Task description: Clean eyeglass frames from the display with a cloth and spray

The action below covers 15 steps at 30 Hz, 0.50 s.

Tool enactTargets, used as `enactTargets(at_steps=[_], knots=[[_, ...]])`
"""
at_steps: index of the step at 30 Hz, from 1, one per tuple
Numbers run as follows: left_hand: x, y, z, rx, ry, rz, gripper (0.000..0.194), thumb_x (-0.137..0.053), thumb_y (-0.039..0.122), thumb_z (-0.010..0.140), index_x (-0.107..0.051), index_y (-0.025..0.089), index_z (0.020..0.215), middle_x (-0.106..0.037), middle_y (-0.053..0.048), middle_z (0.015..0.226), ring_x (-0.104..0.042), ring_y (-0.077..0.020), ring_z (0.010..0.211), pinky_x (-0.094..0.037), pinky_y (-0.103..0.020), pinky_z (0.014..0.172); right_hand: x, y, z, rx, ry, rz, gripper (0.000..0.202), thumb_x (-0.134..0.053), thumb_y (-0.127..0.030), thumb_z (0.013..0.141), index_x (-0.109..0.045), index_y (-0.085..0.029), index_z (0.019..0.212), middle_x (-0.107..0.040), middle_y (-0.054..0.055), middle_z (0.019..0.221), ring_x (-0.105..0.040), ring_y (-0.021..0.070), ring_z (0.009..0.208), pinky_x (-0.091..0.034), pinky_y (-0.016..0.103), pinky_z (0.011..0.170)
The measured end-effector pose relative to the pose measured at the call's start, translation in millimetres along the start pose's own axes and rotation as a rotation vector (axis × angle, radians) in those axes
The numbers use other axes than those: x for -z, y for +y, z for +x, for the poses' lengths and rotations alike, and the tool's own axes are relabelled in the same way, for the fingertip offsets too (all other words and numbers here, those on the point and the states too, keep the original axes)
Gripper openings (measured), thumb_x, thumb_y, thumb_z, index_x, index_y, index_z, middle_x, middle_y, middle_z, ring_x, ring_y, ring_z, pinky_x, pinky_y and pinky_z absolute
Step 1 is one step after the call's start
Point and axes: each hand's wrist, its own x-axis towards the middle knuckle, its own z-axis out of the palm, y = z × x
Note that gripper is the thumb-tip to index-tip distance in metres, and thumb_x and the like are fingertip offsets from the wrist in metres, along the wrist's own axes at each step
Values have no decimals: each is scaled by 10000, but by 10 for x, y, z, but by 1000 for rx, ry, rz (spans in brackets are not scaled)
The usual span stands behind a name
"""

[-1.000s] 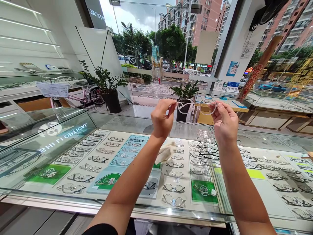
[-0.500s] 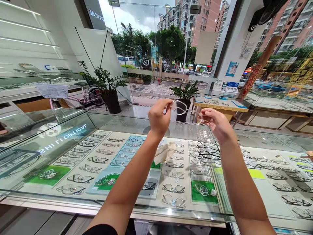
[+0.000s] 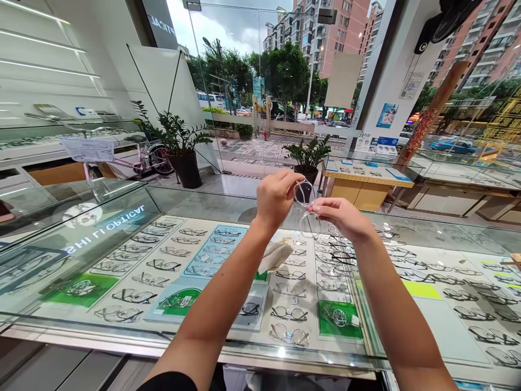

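Observation:
Above the glass counter, my left hand (image 3: 277,198) pinches a pair of clear-framed eyeglasses (image 3: 304,190) near its upper lens. My right hand (image 3: 337,216) has thumb and fingers closed on the same eyeglasses around the bridge. The frame is tilted steeply, one round lens above the other. Fingertips partly cover it, and its temples are hard to make out. A pale cloth (image 3: 275,256) shows beside my left forearm; whether it touches the arm or the glass I cannot tell.
Under the glass of the display counter (image 3: 211,205), several rows of eyeglasses (image 3: 290,313) lie on white, blue and green panels. Beyond it stand two potted plants (image 3: 185,168), a pink bicycle (image 3: 134,163) and a wooden display table (image 3: 366,176) by the glass front.
The eyeglasses have turned from nearly level to steeply tilted. My right hand has moved left and slightly down, closer to my left hand, which has shifted a little right. The cloth's shape has changed.

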Motion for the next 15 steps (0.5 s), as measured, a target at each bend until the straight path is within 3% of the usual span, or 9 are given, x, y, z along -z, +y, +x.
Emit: enactTargets(at_steps=[9, 15], knots=[[1, 0, 13, 89, 12, -227, 195, -636, 108, 952, -793, 211, 1005, -814, -51, 955, -735, -167, 848, -556, -285, 765, 34, -13, -3, 114, 8, 17, 268, -938, -481, 726, -816, -246, 768, -731, 55, 1075, -614, 238, 1101, -452, 392, 996], [-20, -19, 43, 354, -31, -579, 88, -732, 246, 923, -793, 186, 942, -811, -58, 931, -761, -167, 826, -613, -289, 756, 83, -9, -4, 152, 27, -12, 183, -910, -428, 755, -828, -265, 770, -702, 51, 1184, -591, 249, 1198, -399, 427, 1100]])
